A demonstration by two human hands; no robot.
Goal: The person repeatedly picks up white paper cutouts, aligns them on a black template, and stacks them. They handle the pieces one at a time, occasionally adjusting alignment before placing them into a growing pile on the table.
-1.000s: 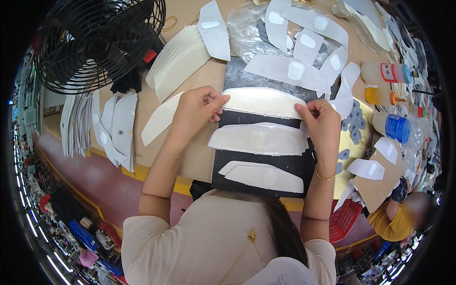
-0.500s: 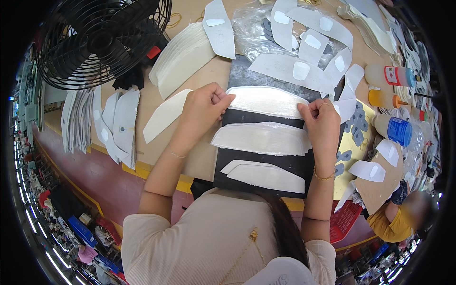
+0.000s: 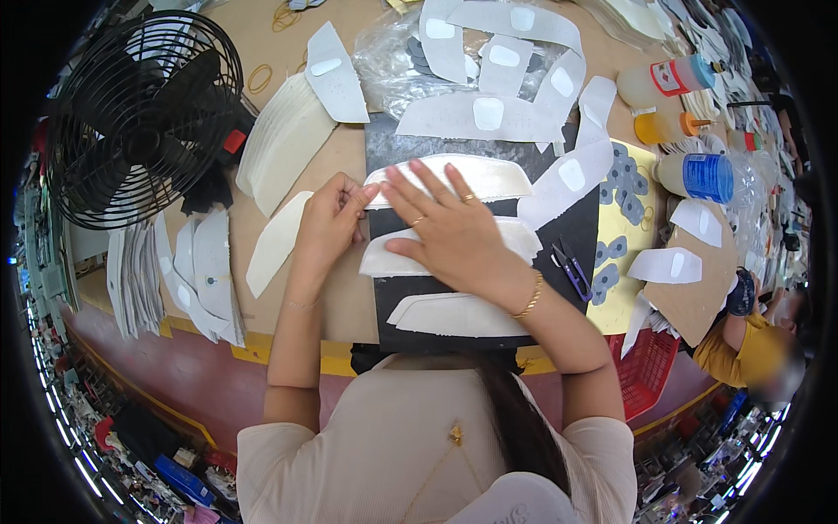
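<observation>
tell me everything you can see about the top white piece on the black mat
The top white piece is a long, flat, off-white panel with a curved upper edge and a straighter lower one, tapering toward both ends; it looks like thin leather or stiff fabric. It lies flat across the upper part of the black mat, farthest of three similar pieces. The left hand pinches its left tip, while the right hand lies flat with its fingers spread over its left half.

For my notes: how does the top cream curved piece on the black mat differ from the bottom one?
The top cream curved piece is touched by both hands, left hand at its end; the bottom cream curved piece lies untouched. The top one lies farther from the person. Both rest on the black mat.
</observation>
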